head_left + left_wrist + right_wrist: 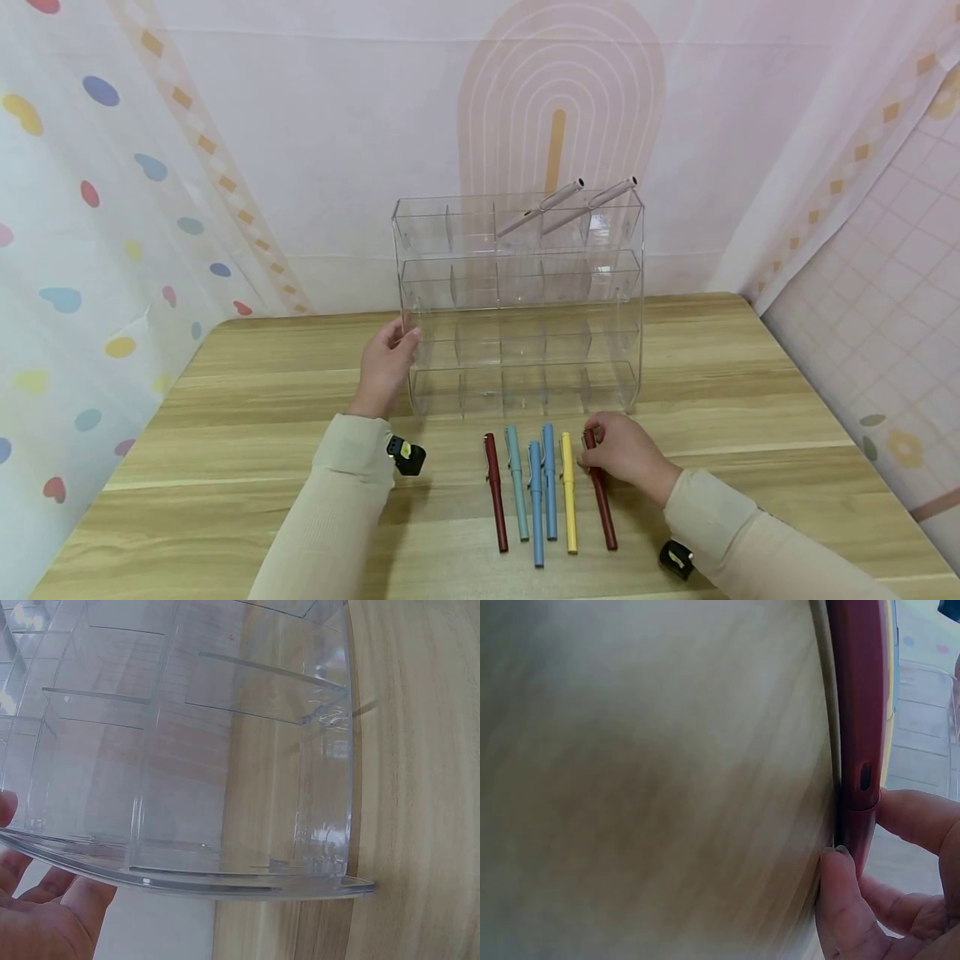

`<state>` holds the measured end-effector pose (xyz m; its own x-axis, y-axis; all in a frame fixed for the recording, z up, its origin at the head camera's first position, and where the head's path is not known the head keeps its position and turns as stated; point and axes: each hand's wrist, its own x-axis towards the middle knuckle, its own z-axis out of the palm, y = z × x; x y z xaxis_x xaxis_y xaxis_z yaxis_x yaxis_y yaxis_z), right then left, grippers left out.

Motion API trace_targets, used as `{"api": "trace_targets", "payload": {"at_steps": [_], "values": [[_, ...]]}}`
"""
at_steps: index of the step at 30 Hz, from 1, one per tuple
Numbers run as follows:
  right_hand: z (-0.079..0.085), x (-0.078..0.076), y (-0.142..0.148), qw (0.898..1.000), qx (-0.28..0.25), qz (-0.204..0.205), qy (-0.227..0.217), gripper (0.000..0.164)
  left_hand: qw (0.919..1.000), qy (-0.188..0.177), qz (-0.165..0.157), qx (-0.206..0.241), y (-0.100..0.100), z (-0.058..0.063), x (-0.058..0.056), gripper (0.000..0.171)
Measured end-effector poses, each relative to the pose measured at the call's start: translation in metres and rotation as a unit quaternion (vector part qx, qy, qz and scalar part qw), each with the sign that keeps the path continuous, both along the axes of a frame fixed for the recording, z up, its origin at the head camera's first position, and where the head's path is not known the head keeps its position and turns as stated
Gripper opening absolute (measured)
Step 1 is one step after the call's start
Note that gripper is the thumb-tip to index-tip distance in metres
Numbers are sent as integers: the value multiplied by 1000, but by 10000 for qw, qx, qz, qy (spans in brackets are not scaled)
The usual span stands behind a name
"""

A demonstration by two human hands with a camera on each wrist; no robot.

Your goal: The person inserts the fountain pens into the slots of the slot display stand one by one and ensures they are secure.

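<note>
My right hand [628, 450] pinches a dark red pen [604, 512] near its clip end, between thumb and fingers. In the right wrist view that pen [860, 697] is close up, lying along the tabletop. A clear acrylic rack [247, 883] with tiered, divided compartments stands upright at the table's middle. At its left side panel, my left hand [385, 367] holds the edge, thumb in front and fingers behind in the left wrist view. Two pale pens, one [562, 194] left of the other [613, 192], lean slanted in the rack's top tier.
Left of the right hand lie another dark red pen [495, 496], a teal pen [517, 487], two blue pens [536, 508] [550, 483] and a yellow pen [569, 496], roughly side by side on the wooden table [247, 467]. A patterned curtain [337, 150] hangs behind the rack.
</note>
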<state>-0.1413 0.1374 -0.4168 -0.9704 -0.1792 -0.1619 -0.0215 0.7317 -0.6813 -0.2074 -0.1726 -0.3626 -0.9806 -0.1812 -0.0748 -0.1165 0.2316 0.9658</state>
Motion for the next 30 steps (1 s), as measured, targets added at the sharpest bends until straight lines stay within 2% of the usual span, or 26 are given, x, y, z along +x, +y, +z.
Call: {"api": "trace_targets", "payload": {"at_steps": [15,23,30], "values": [[0,-1,3,9994,-234,-108,-241,30,10000,5,29,-24,2,1,-1,42],[5,-1,8,9924,-964,-361,-674,35,10000,-9,27,-1,4,2,0,42],[14,-3,10,9902,-1219,-467,-489,37,10000,12,48,-40,4,2,0,41]]}}
